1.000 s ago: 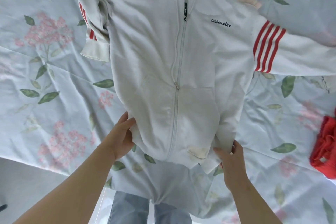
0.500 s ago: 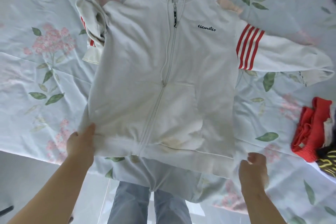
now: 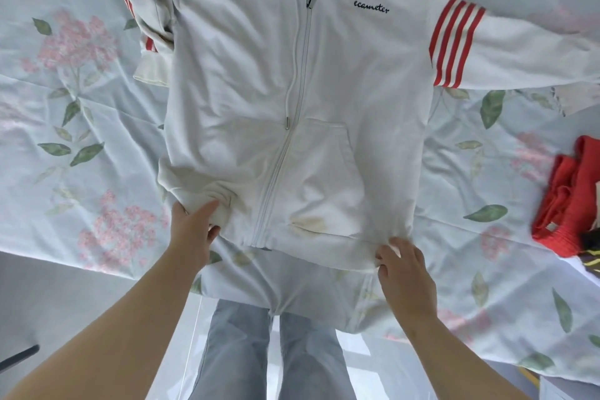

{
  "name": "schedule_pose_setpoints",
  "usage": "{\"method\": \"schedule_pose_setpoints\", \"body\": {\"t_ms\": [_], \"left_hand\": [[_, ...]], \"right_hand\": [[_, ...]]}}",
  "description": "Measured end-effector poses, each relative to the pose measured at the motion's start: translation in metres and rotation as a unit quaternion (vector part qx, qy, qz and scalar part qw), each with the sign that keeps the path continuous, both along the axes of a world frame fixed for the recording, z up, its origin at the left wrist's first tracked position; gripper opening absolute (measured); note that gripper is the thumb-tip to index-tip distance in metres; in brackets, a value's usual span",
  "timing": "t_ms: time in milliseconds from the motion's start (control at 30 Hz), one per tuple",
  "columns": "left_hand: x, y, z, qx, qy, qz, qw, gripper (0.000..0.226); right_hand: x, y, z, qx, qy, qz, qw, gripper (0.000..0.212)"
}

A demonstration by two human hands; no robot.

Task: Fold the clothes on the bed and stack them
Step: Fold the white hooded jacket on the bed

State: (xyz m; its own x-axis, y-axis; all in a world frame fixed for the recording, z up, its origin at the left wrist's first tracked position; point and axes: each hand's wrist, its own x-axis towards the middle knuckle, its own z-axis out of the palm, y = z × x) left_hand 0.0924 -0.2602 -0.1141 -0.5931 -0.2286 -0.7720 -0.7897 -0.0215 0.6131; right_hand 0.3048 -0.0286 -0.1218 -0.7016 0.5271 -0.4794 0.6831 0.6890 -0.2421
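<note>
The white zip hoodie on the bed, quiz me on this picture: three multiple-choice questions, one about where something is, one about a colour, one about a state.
1. Where is the red garment relative to the white hoodie?
A. On the bedsheet to its right, apart from it
B. Lying on its chest
C. Tucked under its hem

2. What colour are the stripes on its spread-out sleeve?
A. Blue
B. Green
C. Red

3. How is its zip?
A. Fully undone, front panels apart
B. Closed along the front
C. Hidden, hoodie face down

Answers:
1 A: the red garment sits at the right edge of the view, with bare sheet between it and the hoodie's body.
2 C: the bands across the sleeve are red on white.
3 B: the zip runs closed from the hem up to the pull near the collar.
</note>
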Motion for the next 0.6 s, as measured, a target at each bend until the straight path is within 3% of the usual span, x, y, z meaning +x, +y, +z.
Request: {"method": "schedule_pose_setpoints", "body": {"t_ms": [133, 233, 300, 400, 500, 600], "left_hand": [[-0.002, -0.007, 0.012, -0.056, 0.05, 0.0, 0.997, 0.045], [0.0, -0.01, 0.02, -0.097, 0.083, -0.023, 0.992, 0.061], [0.005, -0.008, 0.025, -0.126, 0.104, -0.085, 0.983, 0.054], [0.013, -0.004, 0.027, -0.128, 0.117, -0.213, 0.962, 0.036], [0.017, -0.005, 0.021, -0.189, 0.11, -0.378, 0.9, 0.056], [0.012, -0.012, 0.008, -0.285, 0.14, -0.446, 0.837, 0.067]], "right_hand": [[0.006, 0.01, 0.014, 0.002, 0.041, -0.072, 0.997, 0.011], [0.023, 0.024, 0.025, 0.002, 0.073, -0.219, 0.973, 0.015], [0.039, 0.034, 0.028, 0.004, 0.073, -0.33, 0.941, 0.022], [0.045, 0.034, 0.029, -0.015, -0.019, -0.396, 0.918, 0.035], [0.026, 0.008, 0.032, -0.004, -0.046, -0.347, 0.937, 0.045], [-0.011, -0.025, 0.031, 0.021, 0.017, -0.138, 0.99, 0.052]]}}
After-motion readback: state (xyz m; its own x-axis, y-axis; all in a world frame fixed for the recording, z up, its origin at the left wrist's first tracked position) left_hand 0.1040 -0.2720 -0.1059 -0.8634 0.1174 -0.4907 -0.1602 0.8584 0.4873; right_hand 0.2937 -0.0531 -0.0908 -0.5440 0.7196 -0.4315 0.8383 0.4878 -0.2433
